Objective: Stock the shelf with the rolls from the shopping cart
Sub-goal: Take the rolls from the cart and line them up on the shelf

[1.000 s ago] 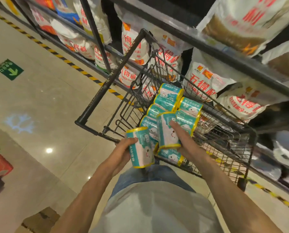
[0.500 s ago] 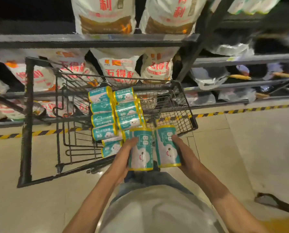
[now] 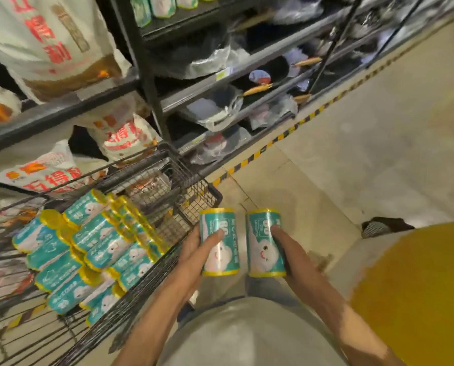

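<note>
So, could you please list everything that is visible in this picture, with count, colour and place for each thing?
held rolls: two, teal with yellow ends, upright, one in each hand, right of the cart
rolls in the cart: many, exact count unclear, teal and yellow, stacked lying down
shopping cart: one, black wire, lower left
shelf: dark metal, several levels, across the top
rolls on the shelf: a few, teal, top level
large bags: several, white with red print, left shelves
floor: beige tiles, with a yellow-black stripe along the shelf
left hand: grips one roll
right hand: grips the other roll
</note>
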